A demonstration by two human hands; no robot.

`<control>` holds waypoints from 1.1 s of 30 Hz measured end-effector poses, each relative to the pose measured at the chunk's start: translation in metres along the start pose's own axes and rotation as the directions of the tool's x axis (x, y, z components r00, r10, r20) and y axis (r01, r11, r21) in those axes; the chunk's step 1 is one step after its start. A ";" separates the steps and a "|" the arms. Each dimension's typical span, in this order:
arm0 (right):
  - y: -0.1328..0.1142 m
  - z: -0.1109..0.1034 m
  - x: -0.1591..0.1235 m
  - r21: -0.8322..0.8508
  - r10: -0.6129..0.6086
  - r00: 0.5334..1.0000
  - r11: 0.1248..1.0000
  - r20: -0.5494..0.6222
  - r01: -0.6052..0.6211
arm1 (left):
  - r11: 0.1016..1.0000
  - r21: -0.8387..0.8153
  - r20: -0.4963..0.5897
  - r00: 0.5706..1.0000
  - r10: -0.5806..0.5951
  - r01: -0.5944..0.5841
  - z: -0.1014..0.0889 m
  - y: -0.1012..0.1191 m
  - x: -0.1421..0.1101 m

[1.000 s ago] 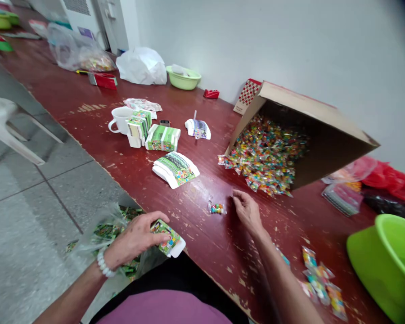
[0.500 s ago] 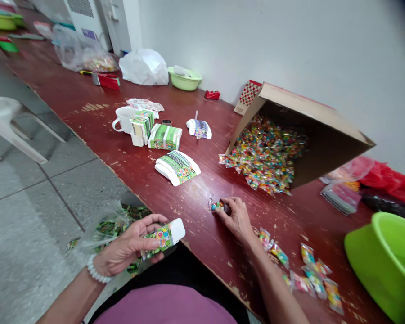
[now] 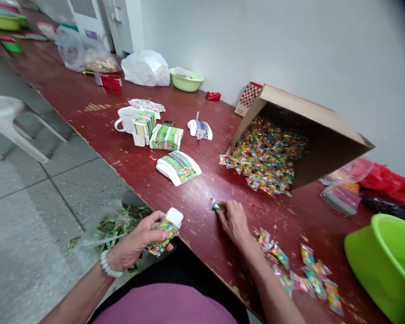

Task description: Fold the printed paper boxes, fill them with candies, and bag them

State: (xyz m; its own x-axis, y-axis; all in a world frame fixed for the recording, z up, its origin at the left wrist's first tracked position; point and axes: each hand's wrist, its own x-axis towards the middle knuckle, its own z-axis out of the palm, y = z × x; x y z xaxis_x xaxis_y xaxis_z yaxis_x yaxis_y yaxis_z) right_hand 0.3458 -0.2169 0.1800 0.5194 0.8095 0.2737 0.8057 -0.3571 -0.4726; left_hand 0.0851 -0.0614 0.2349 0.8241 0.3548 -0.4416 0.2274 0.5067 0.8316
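Note:
My left hand grips a small green printed carton over the table's front edge; its white end flap stands up. On the red table, the fingers of my right hand close around a clear-wrapped candy packet, of which only one end shows. Several more candy packets lie near my right forearm. Ahead of my hands rests a fanned stack of flat green cartons. Behind it are banded carton bundles. A cardboard box on its side spills many wrapped candies onto the table.
A green basin stands at the right edge. Below the table's front edge, a clear bag holds green cartons. A white mug, a pale basin and a red tape dispenser sit farther back. A white stool is left.
My left hand has moved slightly right and up, tilting the carton more upright. My right hand stays nearly in place, and less of the candy packet shows from its fingers.

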 end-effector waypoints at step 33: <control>-0.106 -0.031 -0.025 0.655 0.088 0.995 0.749 0.047 -0.097 | 0.928 -0.372 0.031 0.999 0.008 0.004 0.049 -0.015 0.017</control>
State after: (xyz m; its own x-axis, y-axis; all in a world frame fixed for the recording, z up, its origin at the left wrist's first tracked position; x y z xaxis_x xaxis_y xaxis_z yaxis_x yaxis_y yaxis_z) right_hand 0.2564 -0.2138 0.2493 0.5744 0.7959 0.1913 0.3665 -0.0411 -0.9295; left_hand 0.1206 -0.1015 0.2314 0.8417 0.3343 -0.4240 0.0215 0.7638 0.6451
